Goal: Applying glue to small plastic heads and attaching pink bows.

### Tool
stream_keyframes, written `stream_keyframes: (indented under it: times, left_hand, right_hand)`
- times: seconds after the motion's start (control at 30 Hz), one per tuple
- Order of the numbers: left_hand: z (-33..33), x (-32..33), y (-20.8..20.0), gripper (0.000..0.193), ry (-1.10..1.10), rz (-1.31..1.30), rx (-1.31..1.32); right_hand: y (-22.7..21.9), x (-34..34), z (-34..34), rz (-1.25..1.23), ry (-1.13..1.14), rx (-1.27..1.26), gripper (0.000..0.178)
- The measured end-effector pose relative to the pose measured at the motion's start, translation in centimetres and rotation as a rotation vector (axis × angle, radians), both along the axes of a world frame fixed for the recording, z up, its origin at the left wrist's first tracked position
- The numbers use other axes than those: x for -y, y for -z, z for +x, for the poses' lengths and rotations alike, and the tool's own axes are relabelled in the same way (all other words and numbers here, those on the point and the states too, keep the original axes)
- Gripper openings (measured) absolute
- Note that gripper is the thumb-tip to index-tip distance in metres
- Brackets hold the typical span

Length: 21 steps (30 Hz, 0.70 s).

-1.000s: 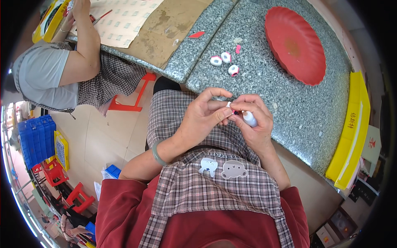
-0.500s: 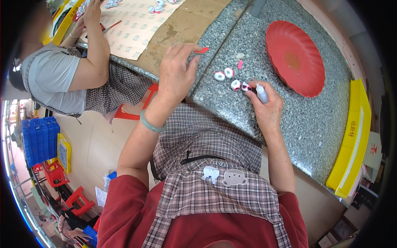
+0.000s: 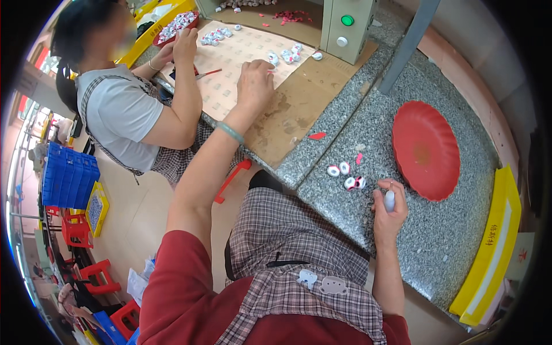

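Observation:
My left hand (image 3: 256, 85) reaches over the peach sheet (image 3: 230, 49), its fingers curled together beside a cluster of small white ball-like pieces (image 3: 292, 54). What sits at its fingertips, if anything, is too small to make out. A small pale squeeze bottle (image 3: 390, 200) is wrapped in the fingers of my right hand (image 3: 391, 215), above the speckled stone tabletop (image 3: 356, 230). Left of that hand lie several small white pieces with dark centres and pink edges (image 3: 333, 171), two of them touching. A pink scrap (image 3: 359, 158) and a flat red piece (image 3: 316, 135) lie nearby.
A scalloped red dish (image 3: 425, 152) stands at the right, near a yellow bin (image 3: 489, 247). Beyond the cardboard (image 3: 299, 103) rise a grey post (image 3: 411, 46) and a machine with a green button (image 3: 347, 20). A co-worker (image 3: 123, 109) handles pieces at the left, near a red-handled tool (image 3: 208, 73).
The view has swung toward the left. My left hand has moved away from the flat red piece to the peach sheet. My right hand, still with the bottle, has drawn off the white pieces.

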<state>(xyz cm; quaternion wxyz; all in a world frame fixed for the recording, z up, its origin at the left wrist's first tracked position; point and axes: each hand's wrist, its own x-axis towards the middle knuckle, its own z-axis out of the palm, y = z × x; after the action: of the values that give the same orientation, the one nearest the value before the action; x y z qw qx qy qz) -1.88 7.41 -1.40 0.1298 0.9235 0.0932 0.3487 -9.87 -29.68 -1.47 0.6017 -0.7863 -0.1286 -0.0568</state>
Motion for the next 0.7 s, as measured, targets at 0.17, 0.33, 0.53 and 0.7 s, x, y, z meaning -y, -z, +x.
stream_keyframes:
  times: [0.17,0.33,0.53,0.7]
  left_hand:
    - [2.9,-1.8,0.5,0.018,-0.073,-0.021,-0.044]
    - [4.0,-3.7,1.7,0.019,-0.069,-0.008,-0.081]
    - [3.1,-4.6,1.3,0.025,-0.069,-0.11,-0.093]
    - [-2.3,2.3,-2.0,0.032,0.177,-0.939,-0.072]
  right_hand:
    - [0.7,0.2,0.6,-0.103,0.001,0.112,0.017]
    - [-0.1,-0.3,0.8,-0.074,-0.001,0.011,0.018]
    - [0.1,-0.2,0.9,-0.101,-0.019,0.099,0.018]
    - [0.2,0.1,0.3,0.163,-0.036,-0.035,0.019]
